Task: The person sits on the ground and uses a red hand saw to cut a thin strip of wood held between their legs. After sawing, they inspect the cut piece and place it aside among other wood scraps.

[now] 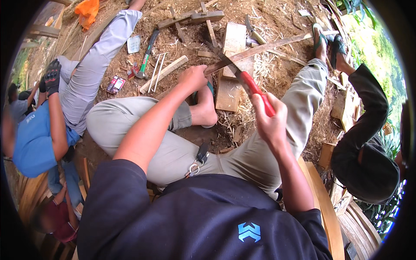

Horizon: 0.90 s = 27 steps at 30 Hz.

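Observation:
My right hand (272, 122) is wrapped round the red handle of a machete (255, 89), whose long dark blade slants up and to the left. That blade lies across a long narrow strip of wood (260, 49), close to the strip's near end. My left hand (193, 79) grips this end, just left of the blade. From there the strip runs away to the right, passing over a pale wooden block (229, 93) and reaching my outstretched foot (320, 41). Whether the edge has bitten into the wood, I cannot tell.
A green-handled hammer (147, 56), a squared stick (164, 73) and a small red-and-white pack (115, 85) lie on shavings to the left. Wooden tools (190, 18) lie beyond. A person in blue (37, 138) sits left; another in black (368, 104) is at the right.

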Motion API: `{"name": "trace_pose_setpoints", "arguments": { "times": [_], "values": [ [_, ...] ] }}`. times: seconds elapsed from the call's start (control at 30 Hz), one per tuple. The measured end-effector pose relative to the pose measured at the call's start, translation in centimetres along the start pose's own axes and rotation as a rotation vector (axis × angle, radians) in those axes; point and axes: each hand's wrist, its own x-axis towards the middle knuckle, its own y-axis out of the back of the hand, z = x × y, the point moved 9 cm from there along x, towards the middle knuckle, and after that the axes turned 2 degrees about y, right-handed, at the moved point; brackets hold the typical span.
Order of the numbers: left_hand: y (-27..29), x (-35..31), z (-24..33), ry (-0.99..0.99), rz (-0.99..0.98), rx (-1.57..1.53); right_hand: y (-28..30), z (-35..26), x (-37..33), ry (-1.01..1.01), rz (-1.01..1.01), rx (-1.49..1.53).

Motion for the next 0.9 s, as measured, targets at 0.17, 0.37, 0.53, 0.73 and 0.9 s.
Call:
{"name": "trace_pose_setpoints", "arguments": {
  "times": [0.17, 0.37, 0.53, 0.73, 0.9],
  "values": [
    [0.0, -0.4, 0.4, 0.009, -0.012, 0.0, 1.1, 2.1, -0.4, -0.04, -0.056, 0.107],
    [-0.1, -0.3, 0.4, 0.01, -0.026, 0.015, 1.1, 1.8, -1.2, 0.044, -0.01, 0.027],
    [0.2, -0.6, 0.7, 0.016, -0.024, 0.006, 1.0, 2.8, -2.1, 0.053, 0.058, 0.054],
    [0.2, -0.3, 0.6, 0.009, 0.004, 0.003, 0.8, 3.1, -2.7, 0.16, 0.095, 0.04],
    [0.1, 0.0, 0.6, -0.005, -0.007, 0.024, 0.8, 4.0, -1.9, 0.048, 0.05, 0.112]
  ]
}}
